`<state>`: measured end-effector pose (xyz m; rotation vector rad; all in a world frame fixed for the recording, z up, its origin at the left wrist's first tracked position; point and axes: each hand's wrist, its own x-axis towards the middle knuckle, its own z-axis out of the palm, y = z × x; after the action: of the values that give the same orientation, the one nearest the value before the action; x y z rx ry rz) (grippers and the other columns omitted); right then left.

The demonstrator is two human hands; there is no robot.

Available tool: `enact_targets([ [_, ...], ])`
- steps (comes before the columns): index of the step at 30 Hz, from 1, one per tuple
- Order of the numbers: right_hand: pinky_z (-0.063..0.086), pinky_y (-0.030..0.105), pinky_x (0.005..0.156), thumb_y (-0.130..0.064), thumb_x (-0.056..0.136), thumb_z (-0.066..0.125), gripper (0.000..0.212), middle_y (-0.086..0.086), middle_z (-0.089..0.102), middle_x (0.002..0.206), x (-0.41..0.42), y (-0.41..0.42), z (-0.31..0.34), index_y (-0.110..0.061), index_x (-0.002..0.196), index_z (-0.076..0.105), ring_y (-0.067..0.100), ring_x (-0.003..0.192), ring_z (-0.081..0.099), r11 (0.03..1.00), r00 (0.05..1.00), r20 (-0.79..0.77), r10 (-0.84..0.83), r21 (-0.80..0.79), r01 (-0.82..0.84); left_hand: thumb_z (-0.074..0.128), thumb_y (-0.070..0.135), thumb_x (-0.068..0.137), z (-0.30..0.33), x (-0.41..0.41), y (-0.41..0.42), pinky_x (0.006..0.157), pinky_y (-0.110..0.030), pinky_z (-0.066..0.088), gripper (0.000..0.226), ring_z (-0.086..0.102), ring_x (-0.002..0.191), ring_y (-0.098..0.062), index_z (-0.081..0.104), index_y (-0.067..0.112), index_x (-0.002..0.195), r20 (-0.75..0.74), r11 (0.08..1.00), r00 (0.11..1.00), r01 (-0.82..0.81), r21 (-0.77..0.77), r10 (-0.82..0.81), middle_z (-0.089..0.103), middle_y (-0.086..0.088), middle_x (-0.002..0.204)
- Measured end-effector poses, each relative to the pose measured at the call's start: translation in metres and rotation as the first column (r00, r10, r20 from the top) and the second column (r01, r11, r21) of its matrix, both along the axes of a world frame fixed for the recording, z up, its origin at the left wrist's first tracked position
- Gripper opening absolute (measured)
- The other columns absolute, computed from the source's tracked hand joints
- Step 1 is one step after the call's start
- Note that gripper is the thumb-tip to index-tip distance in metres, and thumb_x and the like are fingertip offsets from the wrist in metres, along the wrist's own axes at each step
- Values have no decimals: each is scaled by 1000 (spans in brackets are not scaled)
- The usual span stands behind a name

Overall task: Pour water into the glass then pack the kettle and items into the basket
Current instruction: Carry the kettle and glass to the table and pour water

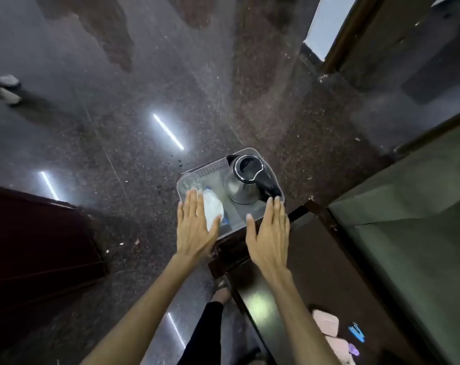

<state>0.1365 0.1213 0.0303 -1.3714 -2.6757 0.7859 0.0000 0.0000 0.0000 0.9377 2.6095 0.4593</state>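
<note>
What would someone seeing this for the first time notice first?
Two flat, open hands, the left hand and right hand, reach over a clear basket at centre. A steel kettle stands inside it on the right, with a white bottle lying on the left.

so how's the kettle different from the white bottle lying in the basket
The kettle stands upright on the right side of the clear basket; the white bottle lies on its side at the left. The kettle is dark and metallic with a black handle, and bulkier; the bottle is pale and slimmer. The left hand partly covers the bottle, while the right hand only nears the kettle. Both sit inside the basket.
</note>
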Motion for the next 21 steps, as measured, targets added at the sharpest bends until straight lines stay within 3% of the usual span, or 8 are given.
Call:
enact_targets([
  [4, 21, 48, 130, -48, 109, 40, 72, 17, 21, 172, -34, 35, -63, -6, 164, 20, 30, 160, 22, 980, 969, -155, -191, 31, 198, 54, 46, 102, -77, -64, 25, 133, -48, 4, 90, -1, 163, -30, 6, 3, 165, -23, 987, 988, -156, -26, 156, 0, -15, 175],
  [6, 32, 43, 122, -47, 110, 41, 62, 14, 40, 164, -40, 47, -94, -10, 159, 33, 27, 150, 39, 962, 927, -270, -262, 3, 273, 61, 43, 99, -112, -81, 35, 132, -49, 9, 96, 1, 163, -33, 5, 2, 165, 7, 977, 977, -212, -20, 212, 1, -18, 174],
  [8, 47, 29, 103, -46, 108, 42, 45, 0, 66, 131, -39, 59, -111, -15, 138, 56, 12, 120, 61, 930, 822, -445, -356, -81, 359, 65, 39, 96, -134, -91, 38, 130, -51, 15, 97, 7, 161, -37, 8, 1, 164, 4, 969, 969, -245, -9, 246, 8, -21, 173],
  [9, 48, 23, 90, -46, 107, 42, 37, -12, 69, 108, -41, 65, -118, -19, 118, 64, 1, 99, 62, 900, 744, -513, -428, -166, 404, 66, 37, 94, -142, -97, 38, 128, -52, 19, 95, 13, 159, -40, 12, 1, 164, -22, 965, 965, -262, 1, 262, 14, -23, 171],
  [11, 45, 15, 74, -45, 106, 44, 39, -20, 60, 77, -47, 78, -129, -18, 83, 59, -7, 74, 53, 814, 584, -568, -580, -375, 444, 67, 35, 90, -153, -105, 40, 123, -55, 26, 91, 28, 152, -43, 23, 1, 161, -68, 955, 953, -291, 56, 295, 31, -25, 163],
  [13, 50, 17, 71, -41, 107, 47, 49, -13, 61, 70, -55, 88, -137, -12, 70, 56, 2, 70, 56, 736, 452, -581, -677, -534, 415, 66, 40, 85, -157, -107, 40, 118, -55, 32, 88, 39, 145, -41, 33, 1, 157, -101, 942, 940, -312, 127, 325, 43, -23, 154],
  [16, 45, 27, 55, -35, 105, 50, 61, 12, 47, 57, -74, 97, -140, 7, 61, 43, 19, 55, 46, 678, 325, -599, -732, -594, 432, 74, 41, 78, -160, -110, 41, 111, -49, 38, 88, 50, 134, -37, 44, 4, 152, -101, 918, 929, -328, 223, 356, 53, -18, 144],
  [21, 32, 27, 54, -19, 94, 56, 57, -13, 35, 42, -92, 100, -127, -26, 40, 37, 7, 44, 33, 602, 165, -615, -771, -620, 503, 86, 32, 72, -139, -105, 48, 106, -50, 48, 86, 57, 122, -30, 52, 8, 148, -69, 863, 927, -314, 396, 369, 57, -14, 137],
])
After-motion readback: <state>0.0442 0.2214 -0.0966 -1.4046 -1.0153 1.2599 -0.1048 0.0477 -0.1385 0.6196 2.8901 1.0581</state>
